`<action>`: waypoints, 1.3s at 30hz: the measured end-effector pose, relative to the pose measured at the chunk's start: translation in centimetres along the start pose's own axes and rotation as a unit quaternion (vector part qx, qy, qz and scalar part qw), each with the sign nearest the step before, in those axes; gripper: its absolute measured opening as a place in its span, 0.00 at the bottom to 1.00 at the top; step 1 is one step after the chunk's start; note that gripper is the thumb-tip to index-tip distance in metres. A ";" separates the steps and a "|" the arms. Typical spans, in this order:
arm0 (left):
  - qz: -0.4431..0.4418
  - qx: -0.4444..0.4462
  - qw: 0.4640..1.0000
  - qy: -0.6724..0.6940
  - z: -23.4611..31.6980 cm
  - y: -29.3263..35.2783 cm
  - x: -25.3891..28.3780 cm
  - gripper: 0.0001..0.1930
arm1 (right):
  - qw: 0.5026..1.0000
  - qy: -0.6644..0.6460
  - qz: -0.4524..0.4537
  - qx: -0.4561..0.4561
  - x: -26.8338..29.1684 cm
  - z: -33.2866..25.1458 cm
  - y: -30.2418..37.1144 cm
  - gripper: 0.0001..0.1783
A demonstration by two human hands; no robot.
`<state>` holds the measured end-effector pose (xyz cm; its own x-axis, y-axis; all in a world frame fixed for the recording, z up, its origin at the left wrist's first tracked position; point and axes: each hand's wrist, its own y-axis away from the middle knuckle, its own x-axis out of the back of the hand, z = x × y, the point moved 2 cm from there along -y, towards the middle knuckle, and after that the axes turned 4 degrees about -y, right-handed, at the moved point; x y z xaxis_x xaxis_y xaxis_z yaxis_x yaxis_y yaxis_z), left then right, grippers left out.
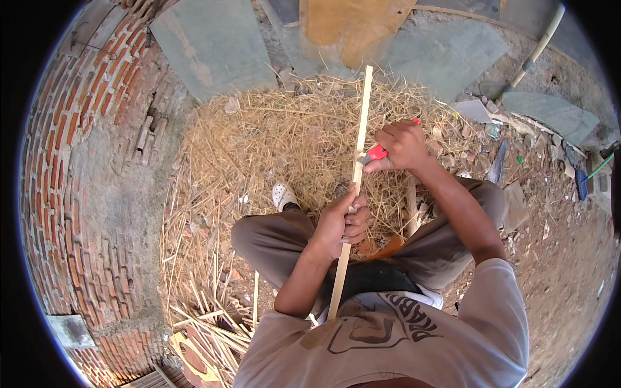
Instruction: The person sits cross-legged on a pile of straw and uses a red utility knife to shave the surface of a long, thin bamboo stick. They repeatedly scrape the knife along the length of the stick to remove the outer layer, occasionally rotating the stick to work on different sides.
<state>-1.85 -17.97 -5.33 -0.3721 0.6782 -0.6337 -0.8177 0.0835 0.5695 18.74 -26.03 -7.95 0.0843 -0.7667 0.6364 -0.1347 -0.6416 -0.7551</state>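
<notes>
A long, pale strip of wood or bamboo (pixel 363 116) runs from against my shirt up and away from me, tilted slightly right at its far end. My left hand (pixel 343 223) is closed around its lower half. Above that, my right hand (pixel 402 147) grips a knife with a red handle (pixel 376 153). Its short grey blade rests against the strip's right side, where a small curl of shaving seems to stand up. Part of the handle is hidden by my fingers, and its red end shows past my knuckles.
Dry shavings (pixel 278 129) cover the ground ahead. Cut strips (pixel 213 326) lie in a pile at lower left, near a brick wall (pixel 61 174). Grey sheets (pixel 217 48) and a brown one (pixel 349 26) stand at the far side. Rubble and a pale pipe (pixel 540 42) lie right.
</notes>
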 end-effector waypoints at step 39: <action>-0.008 0.001 0.999 0.045 0.0 0.4 1.4 0.19 | 0.990 0.020 -0.095 -0.097 -1.2 -2.6 0.5 0.37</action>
<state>-2.70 -16.95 -5.98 -0.3976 0.6078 -0.6874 -0.8230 0.0951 0.5601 16.03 -25.41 -8.71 0.0881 -0.6280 0.7732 -0.3084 -0.7553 -0.5783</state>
